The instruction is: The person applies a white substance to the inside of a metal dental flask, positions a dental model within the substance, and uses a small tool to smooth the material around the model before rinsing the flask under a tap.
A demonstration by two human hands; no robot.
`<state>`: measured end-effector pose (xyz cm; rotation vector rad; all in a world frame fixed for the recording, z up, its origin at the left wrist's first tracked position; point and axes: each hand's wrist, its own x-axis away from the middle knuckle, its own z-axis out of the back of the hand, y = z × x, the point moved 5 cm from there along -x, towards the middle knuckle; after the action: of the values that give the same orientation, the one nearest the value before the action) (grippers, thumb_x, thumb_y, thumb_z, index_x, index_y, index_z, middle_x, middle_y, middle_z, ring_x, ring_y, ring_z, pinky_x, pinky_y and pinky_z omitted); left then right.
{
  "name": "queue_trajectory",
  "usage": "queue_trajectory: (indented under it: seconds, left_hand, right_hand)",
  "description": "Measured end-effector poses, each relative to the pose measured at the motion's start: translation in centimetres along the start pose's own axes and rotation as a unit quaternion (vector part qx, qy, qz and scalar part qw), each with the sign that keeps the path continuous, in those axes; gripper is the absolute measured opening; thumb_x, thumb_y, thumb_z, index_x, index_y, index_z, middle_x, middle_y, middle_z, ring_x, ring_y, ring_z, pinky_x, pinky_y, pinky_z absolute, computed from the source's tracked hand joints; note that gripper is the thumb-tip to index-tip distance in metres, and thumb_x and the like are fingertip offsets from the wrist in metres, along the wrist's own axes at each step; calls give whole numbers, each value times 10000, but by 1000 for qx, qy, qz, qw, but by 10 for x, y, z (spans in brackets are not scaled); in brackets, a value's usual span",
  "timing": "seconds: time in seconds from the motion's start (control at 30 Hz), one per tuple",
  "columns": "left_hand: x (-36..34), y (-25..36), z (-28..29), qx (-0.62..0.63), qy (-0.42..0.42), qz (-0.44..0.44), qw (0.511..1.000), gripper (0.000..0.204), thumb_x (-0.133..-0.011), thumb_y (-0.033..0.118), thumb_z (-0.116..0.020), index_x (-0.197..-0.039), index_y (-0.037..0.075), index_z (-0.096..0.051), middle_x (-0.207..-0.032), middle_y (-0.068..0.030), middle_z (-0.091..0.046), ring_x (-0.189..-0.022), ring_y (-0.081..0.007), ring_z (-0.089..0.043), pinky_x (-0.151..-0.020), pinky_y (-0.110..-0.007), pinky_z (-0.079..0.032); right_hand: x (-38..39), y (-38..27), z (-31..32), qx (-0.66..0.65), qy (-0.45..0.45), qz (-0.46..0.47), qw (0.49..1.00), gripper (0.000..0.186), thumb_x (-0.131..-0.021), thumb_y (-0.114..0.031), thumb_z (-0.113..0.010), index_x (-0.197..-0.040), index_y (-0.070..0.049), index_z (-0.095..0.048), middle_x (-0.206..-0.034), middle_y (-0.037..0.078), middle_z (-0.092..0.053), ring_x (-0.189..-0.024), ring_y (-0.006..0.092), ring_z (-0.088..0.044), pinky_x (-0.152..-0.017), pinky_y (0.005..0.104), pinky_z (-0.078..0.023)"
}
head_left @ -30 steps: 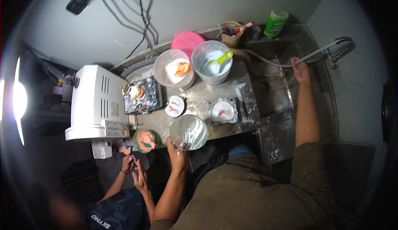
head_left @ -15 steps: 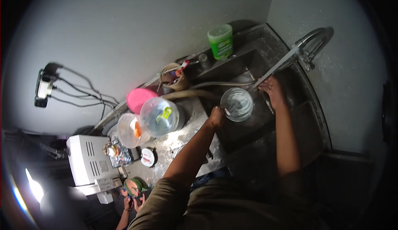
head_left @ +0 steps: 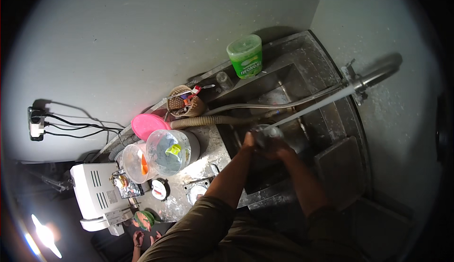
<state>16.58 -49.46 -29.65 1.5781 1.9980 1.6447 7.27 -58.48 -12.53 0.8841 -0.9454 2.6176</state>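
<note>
Over the sink, the left hand holds 1 clear container; the right hand is against it, its grip I cannot tell.

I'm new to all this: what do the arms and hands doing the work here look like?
They're a person's own. Loose olive-brown sleeves end near the elbows, leaving the forearms bare. The left hand and right hand wear no gloves, and no watch or bracelet shows. Finger details are too dim to tell.
</note>
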Motion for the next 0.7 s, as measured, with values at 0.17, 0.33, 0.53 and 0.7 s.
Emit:
queue_trajectory:
  seconds: [0.17, 0.33, 0.53, 0.7]
  left_hand:
    - [6, -2, -18, 155, 177, 163, 958, 419, -1032, 253, -415, -1223, -48, -636, -1139, -165, -682, -976, -257, -676, -833, -374, -570]
    - [20, 6, -18, -59, 165, 38, 984, 321, -988, 219, -527, -1102, -39, -680, -1015, -132, -705, -914, -227, -675, -760, -378, -560]
    - [-15, 17, -19, 3, 134, 103, 986, 304, -1010, 194, -488, -1122, -24, -667, -1033, -118, -706, -944, -234, -680, -761, -362, -566]
    - [-21, -38, 7, 151, 89, 108, 979, 405, -1033, 264, -417, -1194, -36, -637, -1087, -145, -694, -1011, -282, -682, -857, -358, -575]
  right_hand:
    - [-49, 56, -46, -31, -76, 7, 997, 909, -871, -649, -579, -1491, -8, -403, -1533, 233, -414, -1420, 392, -393, -1180, 436, -310]
    - [-76, 80, -89, 122, -29, 6, 992, 850, -783, -344, -724, -1480, 14, -396, -1516, 227, -422, -1434, 387, -368, -1202, 448, -293]
    - [-82, 112, -94, -55, 352, 144, 923, 537, -944, -169, -510, -1450, -11, -420, -1354, 192, -575, -1209, 369, -584, -1166, 493, -347]
    - [-53, 43, -75, 299, -46, 74, 950, 404, -920, -184, -489, -1266, -39, -641, -1219, 209, -667, -1170, 310, -630, -1214, 502, -247]
